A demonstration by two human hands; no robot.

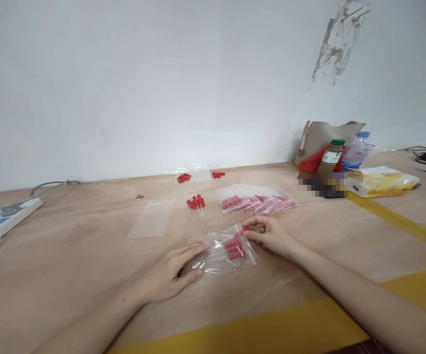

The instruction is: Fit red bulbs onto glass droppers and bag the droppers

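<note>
A clear zip bag (218,268) lies on the table between my hands, its zip end toward the right. Inside it are several droppers with red bulbs (236,254), their thin clear stems pointing left. My left hand (172,270) rests at the bag's left end, fingers stretched over the plastic and thumb apart at the lower edge. At the zip end, my right hand (268,236) pinches a dropper by its red bulb (246,228); its stem is hard to make out in the plastic. Several loose red-bulbed droppers (198,202) lie just beyond the bag.
A flat clear bag (153,219) lies to the left. Filled bags (257,200) overlap behind my right hand. Red bulbs (184,178) lie near the wall. A power strip (14,221) is at left; bottles (333,155) and a tissue pack (382,182) stand at right.
</note>
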